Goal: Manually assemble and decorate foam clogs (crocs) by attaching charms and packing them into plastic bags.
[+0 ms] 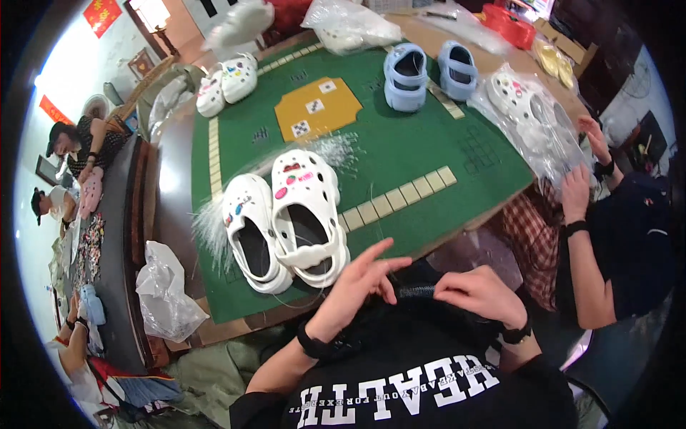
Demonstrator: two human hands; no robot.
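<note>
A pair of white perforated foam clogs with colourful charms on the toes [280, 232] stands side by side just beyond and to the left of my left hand [359, 281], heels toward me. That hand is held with its fingers spread apart, nothing visible between them; whether it touches the nearer heel strap, I cannot tell. My right hand [486, 294] hovers over my lap, its fingers bent toward the thumb; whether they pinch anything, I cannot tell. Fine, clear filaments fan out in a bundle [209, 230] left of the clogs, farther from my grip, and a second tuft [336, 151] lies past their toes. Beneath it all spreads a dark green mat [414, 146], a printed row of cream squares [397, 200] running ahead of my hands and a yellow panel [321, 118] farther out. Two pale blue strapped clogs [405, 94] stand beyond that row; another white charm-studded pair [239, 77] rests at the far left. A crumpled clear plastic bag [168, 294] lies well left of my left hand. To the right of my right hand, a co-worker's hands [576, 191] are at a clear bag of white clogs [525, 107].
</note>
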